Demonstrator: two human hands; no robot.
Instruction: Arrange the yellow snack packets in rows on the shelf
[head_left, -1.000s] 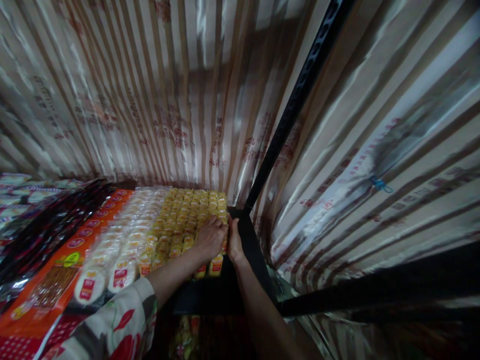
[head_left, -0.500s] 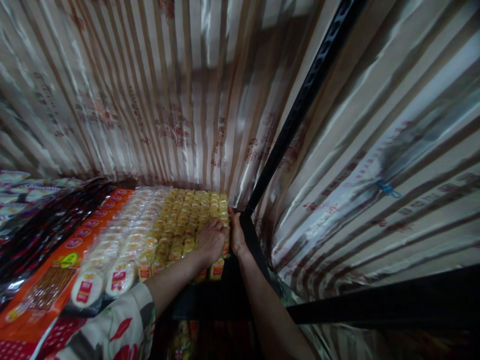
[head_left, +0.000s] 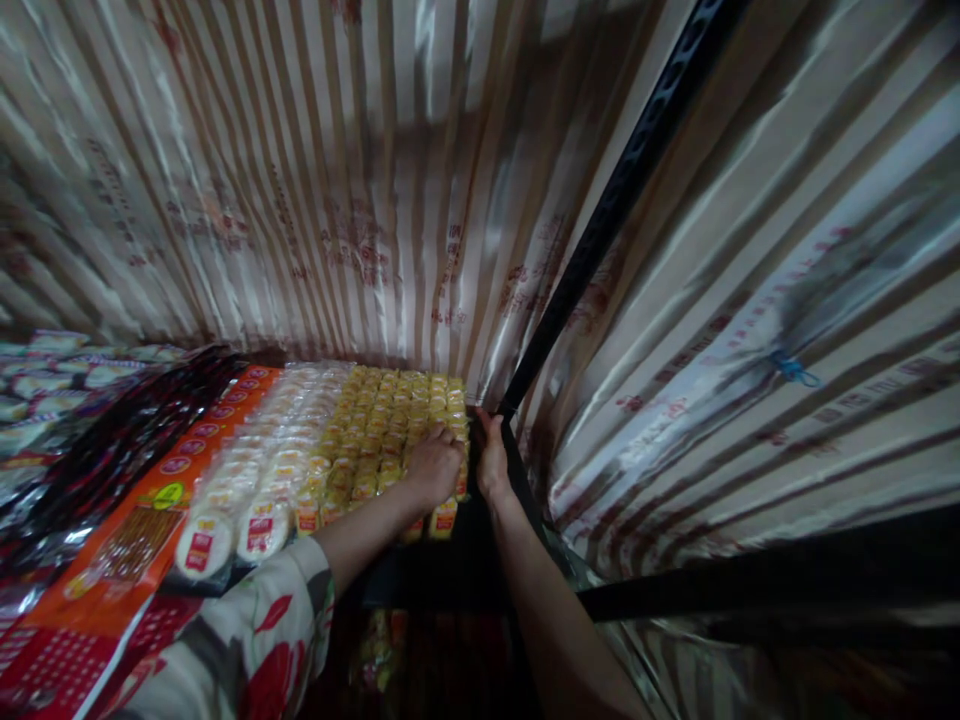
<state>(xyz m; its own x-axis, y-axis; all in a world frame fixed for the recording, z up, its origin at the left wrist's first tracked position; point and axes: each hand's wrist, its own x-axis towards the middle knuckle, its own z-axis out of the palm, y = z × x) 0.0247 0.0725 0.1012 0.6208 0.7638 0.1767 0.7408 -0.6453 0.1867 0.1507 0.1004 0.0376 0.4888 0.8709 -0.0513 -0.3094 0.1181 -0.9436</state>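
Rows of small yellow-wrapped snack packs (head_left: 365, 418) stand on a dark shelf (head_left: 427, 580). My left hand (head_left: 435, 465) lies over the right-hand rows, its fingers curled down among the packs. Their tips are hidden, so what they hold cannot be seen. My right hand (head_left: 492, 458) is just right of the last row, by the shelf's edge and the foot of the black post. Its fingers are stretched forward and apart, with nothing visible in them. One yellow pack (head_left: 443, 519) stands at the front of the last row.
Left of the yellow packs are white round packs (head_left: 261, 535), an orange bag (head_left: 150, 500), dark shiny packets (head_left: 127, 430) and pale packets (head_left: 56, 380). A black perforated post (head_left: 600, 230) rises behind my right hand. Striped sheeting (head_left: 390, 200) hangs behind and to the right.
My left hand's fingers have curled more on the packs. My right hand has drawn slightly away from the last row, its fingers more spread. The whole view has shifted a little.
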